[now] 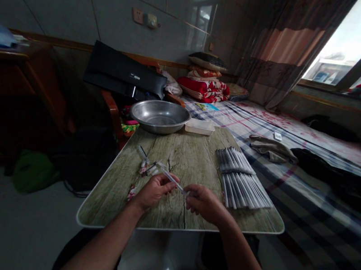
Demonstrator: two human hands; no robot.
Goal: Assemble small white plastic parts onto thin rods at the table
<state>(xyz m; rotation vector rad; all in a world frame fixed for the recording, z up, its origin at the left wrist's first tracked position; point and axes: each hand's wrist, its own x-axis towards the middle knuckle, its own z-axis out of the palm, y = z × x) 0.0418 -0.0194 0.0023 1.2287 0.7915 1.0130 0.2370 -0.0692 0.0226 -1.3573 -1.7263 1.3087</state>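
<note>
Thin, pale, see-through tube (pixel 173 181), slim as a pen barrel, pinched between left hand (pixel 154 191) and right hand (pixel 204 202) just above the tabletop (pixel 184 154), both closed on it. No readable writing or brand on it. Long axis slanted, far end up-left toward the small parts (pixel 146 166), near end down-right at the right fingertips; stack of similar tubes (pixel 240 181) lying to the right.

Grey-green woodgrain table (pixel 194 155), silver basin (pixel 160 116)
</note>
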